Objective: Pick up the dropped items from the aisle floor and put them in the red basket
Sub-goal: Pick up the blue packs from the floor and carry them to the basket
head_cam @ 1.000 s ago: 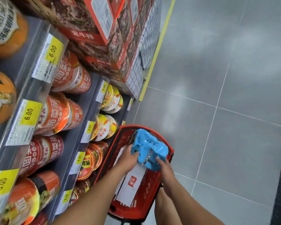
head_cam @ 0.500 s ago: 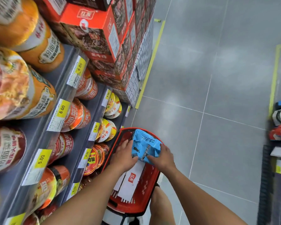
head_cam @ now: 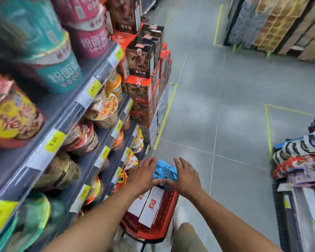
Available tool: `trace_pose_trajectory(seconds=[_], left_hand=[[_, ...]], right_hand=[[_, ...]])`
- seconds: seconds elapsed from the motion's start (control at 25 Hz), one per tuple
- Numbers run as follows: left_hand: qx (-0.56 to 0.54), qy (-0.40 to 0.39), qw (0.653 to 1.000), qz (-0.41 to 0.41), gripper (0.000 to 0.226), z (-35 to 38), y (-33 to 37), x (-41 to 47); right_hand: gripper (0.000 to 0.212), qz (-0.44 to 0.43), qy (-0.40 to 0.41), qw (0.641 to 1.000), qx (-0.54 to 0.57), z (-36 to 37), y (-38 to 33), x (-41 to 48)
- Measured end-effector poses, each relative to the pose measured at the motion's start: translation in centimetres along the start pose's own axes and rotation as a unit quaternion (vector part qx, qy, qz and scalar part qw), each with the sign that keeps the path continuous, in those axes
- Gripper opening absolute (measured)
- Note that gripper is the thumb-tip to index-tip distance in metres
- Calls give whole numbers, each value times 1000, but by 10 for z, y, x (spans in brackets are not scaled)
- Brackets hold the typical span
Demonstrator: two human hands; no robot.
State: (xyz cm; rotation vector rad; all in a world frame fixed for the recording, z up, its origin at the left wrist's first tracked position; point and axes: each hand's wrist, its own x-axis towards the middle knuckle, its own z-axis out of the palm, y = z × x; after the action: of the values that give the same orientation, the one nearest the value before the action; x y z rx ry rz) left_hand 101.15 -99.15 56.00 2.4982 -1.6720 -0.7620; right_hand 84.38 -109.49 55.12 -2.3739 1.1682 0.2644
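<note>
The red basket [head_cam: 168, 215] stands on the floor against the foot of the left shelf. Inside it lie white boxes [head_cam: 151, 206] with a red logo. A crumpled blue packet [head_cam: 165, 171] rests at the basket's far end, on top of the boxes. My left hand [head_cam: 144, 174] hovers at the packet's left side, fingers spread. My right hand [head_cam: 186, 177] is at its right side, fingers also spread. The two thumbs nearly meet over the packet's near edge. Neither hand closes around the packet.
Shelves of instant noodle bowls [head_cam: 91, 135] run along the left. Stacked red and brown boxes [head_cam: 145, 91] stand beyond the basket, edged by yellow floor tape [head_cam: 165, 117]. A low display of packets [head_cam: 302, 160] lines the right. Grey tile floor [head_cam: 225, 124] lies between.
Both hands were gripping the blue packet above the basket; now it rests in the basket and the fingers have spread apart. The view has tilted up along the aisle.
</note>
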Motion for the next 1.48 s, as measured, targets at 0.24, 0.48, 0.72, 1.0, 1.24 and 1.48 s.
trace_pose_trajectory(seconds=[0.24,0.48,0.72,1.0,1.24,1.48], left_hand=[[11,77,997,-21,98,-22,13,-78],[-34,160,975,-151,105,-10,33,-153],[-75,202,928,-304,107,30,42,-262],[-128,239,832,-484,105,111,53,-425],[-166,277,719,-615,103,208,105,-592],[-161,296,629,-700,109,302,188,-772]], right_hand=[[120,-132,44,987,-84,-51,-24,-45],[121,-277,5,950,-147,-64,-46,-64],[122,-408,-50,896,-165,-28,-92,-109],[118,-563,-110,793,-207,45,-169,-220],[130,-682,-169,667,-248,134,-216,-385],[135,-763,-198,557,-261,213,-223,-593]])
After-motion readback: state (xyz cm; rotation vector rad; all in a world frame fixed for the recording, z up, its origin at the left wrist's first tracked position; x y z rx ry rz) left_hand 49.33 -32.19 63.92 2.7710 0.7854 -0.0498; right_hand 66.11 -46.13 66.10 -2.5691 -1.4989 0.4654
